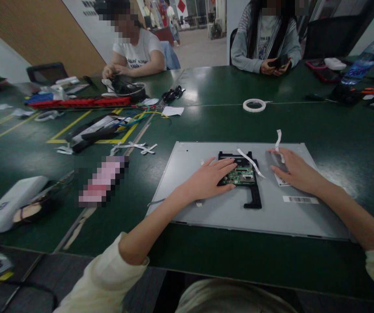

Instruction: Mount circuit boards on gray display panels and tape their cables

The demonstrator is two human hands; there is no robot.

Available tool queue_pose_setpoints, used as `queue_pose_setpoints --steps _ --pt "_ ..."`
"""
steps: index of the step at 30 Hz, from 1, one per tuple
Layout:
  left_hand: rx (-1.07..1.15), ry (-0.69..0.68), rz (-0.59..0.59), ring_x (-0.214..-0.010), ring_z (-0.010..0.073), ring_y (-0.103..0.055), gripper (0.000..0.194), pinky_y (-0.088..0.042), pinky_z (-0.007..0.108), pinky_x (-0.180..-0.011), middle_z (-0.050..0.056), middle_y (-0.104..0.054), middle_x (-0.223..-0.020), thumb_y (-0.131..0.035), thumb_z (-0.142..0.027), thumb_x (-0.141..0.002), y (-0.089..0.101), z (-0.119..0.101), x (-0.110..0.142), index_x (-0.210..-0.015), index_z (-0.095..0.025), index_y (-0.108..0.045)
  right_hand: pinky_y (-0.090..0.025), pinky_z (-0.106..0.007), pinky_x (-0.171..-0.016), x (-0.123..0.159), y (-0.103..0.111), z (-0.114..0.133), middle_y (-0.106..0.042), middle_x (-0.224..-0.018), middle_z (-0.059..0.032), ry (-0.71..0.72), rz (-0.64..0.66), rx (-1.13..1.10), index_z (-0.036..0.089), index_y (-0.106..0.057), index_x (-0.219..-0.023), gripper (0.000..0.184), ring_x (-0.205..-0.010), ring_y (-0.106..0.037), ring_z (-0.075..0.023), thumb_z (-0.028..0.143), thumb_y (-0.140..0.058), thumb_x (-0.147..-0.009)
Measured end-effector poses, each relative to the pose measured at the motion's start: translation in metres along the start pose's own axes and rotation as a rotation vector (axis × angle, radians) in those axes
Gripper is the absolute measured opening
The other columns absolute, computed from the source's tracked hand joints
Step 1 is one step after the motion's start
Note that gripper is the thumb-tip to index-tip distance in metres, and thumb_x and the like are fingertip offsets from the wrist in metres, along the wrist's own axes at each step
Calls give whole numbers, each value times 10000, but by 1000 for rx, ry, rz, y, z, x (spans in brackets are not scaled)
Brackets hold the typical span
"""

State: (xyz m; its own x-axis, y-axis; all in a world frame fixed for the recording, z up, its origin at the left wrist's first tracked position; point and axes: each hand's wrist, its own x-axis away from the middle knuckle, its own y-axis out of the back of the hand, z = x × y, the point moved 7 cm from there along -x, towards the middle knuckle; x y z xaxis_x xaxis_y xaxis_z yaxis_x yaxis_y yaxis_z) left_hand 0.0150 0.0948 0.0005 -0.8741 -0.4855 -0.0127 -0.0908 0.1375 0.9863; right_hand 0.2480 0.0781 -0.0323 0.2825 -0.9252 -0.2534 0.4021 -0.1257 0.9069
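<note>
A flat grey metal panel (180,182) lies on the green table in front of me. On it rests a black plastic frame (255,195) around a green circuit board (241,176). My left hand (211,178) lies with fingers outstretched over the left part of the board and frame. One strip of white tape (250,162) crosses the frame's right side. My right hand (294,169) is on the panel's right part, thumb and fingers apart, above a partly covered label (281,181). Another white tape strip (278,141) runs across its fingers and sticks up, seemingly clinging to them.
A tape roll (254,105) lies beyond the panel. To the left are a pink blurred-out object (104,180), a white device (14,202), loose tape strips (141,147) and wires. Two people sit across the table; a bottle (368,56) stands at the far right.
</note>
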Motion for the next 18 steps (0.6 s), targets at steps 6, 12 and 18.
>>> queue_pose_setpoints --steps 6,12,18 --pt "37 25 -25 -1385 230 -297 596 -84 502 -1152 80 -321 -1505 -380 -516 -927 6 -3 2 -1440 -228 -283 -489 -429 -891 3 14 10 -510 -1318 -105 -118 -28 -176 219 -296 -1319 505 -1066 -582 -245 386 -484 -881" --pt "81 89 -139 -1310 182 -414 436 -241 441 -1120 58 -448 -1429 -269 -377 -989 24 4 -18 -1387 -220 -354 -535 -360 -718 4 9 34 -516 -1314 -99 -86 55 -238 231 -288 -1316 512 -915 -635 -215 362 -499 -867" --pt "61 112 -231 -1061 202 -603 367 -455 378 -928 100 -635 -1178 -295 -268 -972 19 5 -55 -1250 -155 -506 -454 -431 -967 2 11 41 -492 -1323 -82 28 -14 -161 237 -349 -1308 473 -1176 -518 -242 345 -493 -870"
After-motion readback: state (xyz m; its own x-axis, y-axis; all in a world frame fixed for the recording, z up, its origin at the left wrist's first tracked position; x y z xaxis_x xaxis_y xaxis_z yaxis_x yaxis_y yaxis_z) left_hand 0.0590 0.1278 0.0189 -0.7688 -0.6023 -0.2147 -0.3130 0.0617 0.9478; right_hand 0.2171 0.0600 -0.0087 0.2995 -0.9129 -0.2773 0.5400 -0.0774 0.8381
